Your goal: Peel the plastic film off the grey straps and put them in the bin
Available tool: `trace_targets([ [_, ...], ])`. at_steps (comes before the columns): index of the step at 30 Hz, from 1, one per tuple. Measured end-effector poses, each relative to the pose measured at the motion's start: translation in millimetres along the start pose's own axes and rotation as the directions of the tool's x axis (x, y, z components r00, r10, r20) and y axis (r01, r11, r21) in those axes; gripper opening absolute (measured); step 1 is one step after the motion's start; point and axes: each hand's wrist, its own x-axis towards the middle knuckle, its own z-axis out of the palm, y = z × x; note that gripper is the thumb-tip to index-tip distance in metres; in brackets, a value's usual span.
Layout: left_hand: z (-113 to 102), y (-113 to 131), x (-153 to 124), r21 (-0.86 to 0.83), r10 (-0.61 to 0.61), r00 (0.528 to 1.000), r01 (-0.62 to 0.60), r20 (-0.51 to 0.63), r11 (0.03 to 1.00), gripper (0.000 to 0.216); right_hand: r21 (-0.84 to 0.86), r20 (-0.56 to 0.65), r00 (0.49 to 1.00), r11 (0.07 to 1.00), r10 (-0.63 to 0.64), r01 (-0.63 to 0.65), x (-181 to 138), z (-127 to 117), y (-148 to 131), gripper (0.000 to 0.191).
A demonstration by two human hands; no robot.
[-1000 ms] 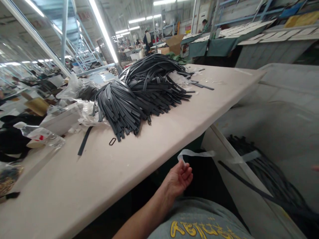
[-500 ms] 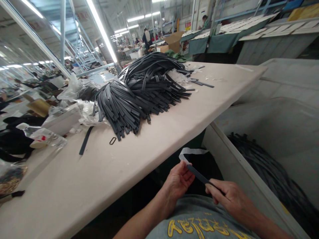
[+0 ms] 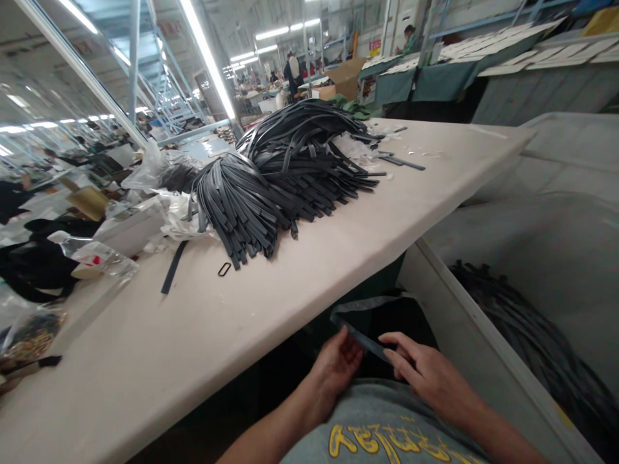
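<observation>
A dark strap (image 3: 360,338) is held below the table (image 3: 309,270) edge, above the lap. It is pinched at its looped end by the left hand (image 3: 338,364), palm up, and by the fingertips of the right hand (image 3: 425,374), whose other fingers are loosely spread.

A grey T-shirt (image 3: 387,432) is worn, printed across the front with yellow lettering (image 3: 382,444). Both forearms are left bare, with no sleeves seen.

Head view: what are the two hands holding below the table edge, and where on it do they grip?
A dark strap, folded into a loop. The left hand and right hand both pinch it near its lower end, fingertips close together; the looped part sticks up free.
</observation>
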Motion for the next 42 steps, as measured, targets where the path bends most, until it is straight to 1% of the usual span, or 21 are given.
trace_targets([
  [2,-10.3,5.0,3.8,-0.057,0.0,0.997,-0.004,-0.075,0.998,0.015,-0.052,-0.012,1.0,0.999,0.01,-0.01,2.6,4.6,1.1,0.04],
  [3,-13.2,5.1,4.6,-0.067,-0.016,0.996,0.01,-0.082,0.998,0.015,-0.081,-0.008,1.0,0.997,0.009,-0.01,6.1,9.1,1.1,0.041],
  [6,-12.4,-1.7,4.0,-0.061,-0.085,0.996,0.083,-0.026,0.995,0.014,-0.155,0.022,1.0,0.988,0.003,0.0,24.4,26.4,-1.9,0.042],
  [8,-8.2,-6.3,2.5,-0.055,-0.111,0.994,0.111,-0.002,0.992,0.013,-0.195,0.034,0.999,0.981,0.003,0.003,34.8,31.9,-4.8,0.044],
  [10,-5.2,-6.4,1.2,-0.06,-0.106,0.994,0.106,-0.007,0.993,0.015,-0.205,0.063,0.998,0.979,0.001,0.012,36.2,26.6,-6.8,0.045],
  [12,-4.4,-2.9,0.3,-0.072,-0.09,0.996,0.088,-0.025,0.993,0.016,-0.195,0.069,0.998,0.981,-0.006,0.019,28.8,13.1,-7.7,0.046],
  [15,-4.0,-1.1,-0.3,-0.072,-0.108,0.994,0.106,-0.028,0.992,0.016,-0.222,0.013,1.0,0.975,-0.014,0.017,18.1,-1.4,-8.5,0.045],
  [18,-0.6,-9.0,0.7,-0.019,-0.184,0.981,0.185,0.06,0.982,0.016,-0.314,-0.023,1.0,0.949,-0.007,-0.001,25.1,7.0,-10.1,0.044],
  [20,1.9,-14.4,2.1,-0.002,-0.188,0.976,0.189,0.111,0.982,0.014,-0.338,-0.015,1.0,0.941,0.004,-0.009,33.6,14.7,-10.8,0.044],
  [21,2.7,-15.3,2.8,-0.006,-0.169,0.979,0.171,0.117,0.985,0.014,-0.325,0.0,1.0,0.946,0.007,-0.006,35.7,15.0,-11.0,0.045],
  [24,3.6,-10.9,2.1,-0.041,-0.081,0.995,0.084,0.066,0.996,0.015,-0.227,0.015,1.0,0.973,-0.028,0.03,26.7,-2.2,-10.6,0.049],
  [26,4.8,-7.0,-1.3,-0.054,-0.06,0.998,0.061,0.026,0.997,0.016,-0.212,-0.049,0.997,0.976,-0.056,0.044,15.0,-17.9,-10.7,0.048],
  [27,6.2,-6.6,-3.5,-0.05,-0.073,0.997,0.074,0.026,0.996,0.017,-0.233,-0.085,0.994,0.971,-0.069,0.047,11.2,-22.2,-11.2,0.047],
  [29,10.6,-9.8,-7.6,-0.025,-0.13,0.988,0.132,0.078,0.991,0.017,-0.3,-0.108,0.992,0.953,-0.073,0.037,11.5,-20.1,-13.4,0.043],
  [31,15.6,-15.7,-9.6,-0.012,-0.163,0.976,0.167,0.147,0.986,0.016,-0.345,-0.085,0.995,0.939,-0.045,0.013,20.6,-8.2,-15.9,0.043],
  [33,19.1,-19.2,-8.6,-0.024,-0.137,0.976,0.144,0.172,0.989,0.014,-0.307,-0.056,0.998,0.952,-0.024,0.006,29.2,0.1,-16.7,0.044],
  [34,19.8,-19.0,-7.2,-0.032,-0.109,0.981,0.116,0.162,0.993,0.014,-0.259,-0.047,0.999,0.966,-0.028,0.015,29.9,-0.9,-16.0,0.044],
  [36,19.8,-14.8,-3.9,-0.039,-0.05,0.992,0.055,0.118,0.998,0.014,-0.142,-0.046,0.998,0.989,-0.048,0.041,21.8,-15.1,-12.4,0.046],
  [38,19.2,-9.3,-1.9,-0.042,-0.016,0.998,0.019,0.065,0.999,0.013,-0.081,-0.077,0.996,0.995,-0.055,0.049,6.1,-37.6,-7.3,0.047],
  [40,20.5,-7.5,-2.4,-0.031,-0.029,0.999,0.03,0.045,0.999,0.012,-0.107,-0.124,0.991,0.994,-0.041,0.027,-5.5,-53.6,-3.3,0.045],
  [42,24.5,-10.9,-4.9,-0.004,-0.078,0.992,0.079,0.101,0.997,0.013,-0.186,-0.151,0.988,0.982,-0.036,0.008,-4.5,-52.4,-2.1,0.041],
])
